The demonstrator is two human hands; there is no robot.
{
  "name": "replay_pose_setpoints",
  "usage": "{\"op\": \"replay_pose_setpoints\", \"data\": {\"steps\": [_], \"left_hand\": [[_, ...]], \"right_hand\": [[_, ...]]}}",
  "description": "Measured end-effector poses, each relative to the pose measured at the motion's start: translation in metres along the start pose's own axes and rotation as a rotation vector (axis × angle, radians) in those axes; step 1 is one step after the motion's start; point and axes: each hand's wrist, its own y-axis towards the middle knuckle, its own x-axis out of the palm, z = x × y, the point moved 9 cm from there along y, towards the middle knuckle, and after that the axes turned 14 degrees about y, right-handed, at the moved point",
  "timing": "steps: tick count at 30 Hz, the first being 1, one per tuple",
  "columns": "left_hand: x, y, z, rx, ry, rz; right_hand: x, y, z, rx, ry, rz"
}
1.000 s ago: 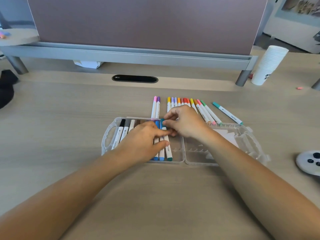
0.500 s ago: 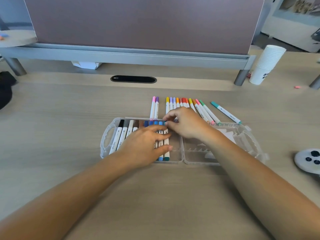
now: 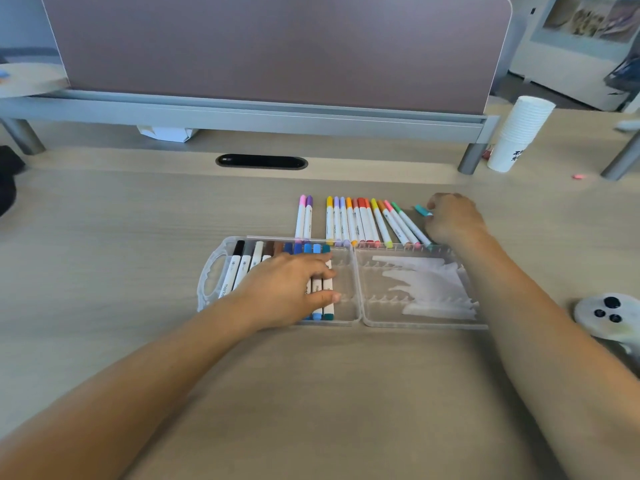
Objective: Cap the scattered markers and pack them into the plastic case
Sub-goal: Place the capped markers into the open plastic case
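Two hands: left hand (image 3: pixel 291 289) and right hand (image 3: pixel 450 218), on bare forearms that come in from six o'clock.
Case: one clear plastic hinged case (image 3: pixel 360 289), lying open mid-way across the light wooden desk (image 3: pixel 138 254).
Packed markers: ten white-barrelled capped markers (image 3: pixel 258 254) side by side in the case's left half. Their caps are black, grey, white, two brown, four blue and teal.
Loose markers: at twelve o'clock of the case lie a pink-and-purple capped pair (image 3: pixel 304 216) and a close-packed row of coloured markers (image 3: pixel 360 220), about eleven.
Writing: small print starting "mark" on the barrels; dark characters on the stack of white paper cups (image 3: pixel 519 133) at two o'clock, unreadable.
Left hand pose: palm down on the packed markers, fingers straight and slightly spread, thumb out.
Right hand pose: at one o'clock of the case, fingers curled, pinching one teal-capped white marker (image 3: pixel 420 209) lying on the desk.
Other: one white round device with black buttons (image 3: pixel 604 315) at three o'clock.
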Motion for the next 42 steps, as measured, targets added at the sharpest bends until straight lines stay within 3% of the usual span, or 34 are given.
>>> {"op": "replay_pose_setpoints", "data": {"steps": [8, 12, 15, 19, 23, 25, 34, 42], "left_hand": [[-0.006, -0.002, 0.000, -0.027, 0.025, -0.010], [-0.008, -0.005, -0.003, -0.060, -0.054, -0.009], [-0.022, 0.003, -0.011, -0.119, -0.308, 0.064], [-0.045, 0.025, -0.028, -0.229, -0.730, 0.225], [-0.041, 0.044, -0.010, -0.253, -1.298, 0.141], [-0.037, 0.050, -0.004, -0.244, -1.372, 0.130], [-0.014, 0.053, -0.014, -0.266, -1.387, 0.019], [-0.007, 0.056, -0.019, -0.270, -1.124, 0.033]], "right_hand": [[-0.001, -0.001, 0.009, -0.017, 0.039, -0.006], [-0.014, -0.014, -0.019, -0.183, 0.187, 0.021], [-0.022, -0.040, -0.050, -0.302, 0.501, -0.025], [-0.012, -0.084, -0.085, -0.284, 0.947, -0.263], [0.007, -0.117, -0.104, -0.209, 1.262, -0.477], [0.015, -0.126, -0.106, -0.171, 1.358, -0.526], [0.033, -0.138, -0.100, -0.340, 1.115, -0.390], [0.022, -0.159, -0.113, -0.780, 0.740, -0.176]]}}
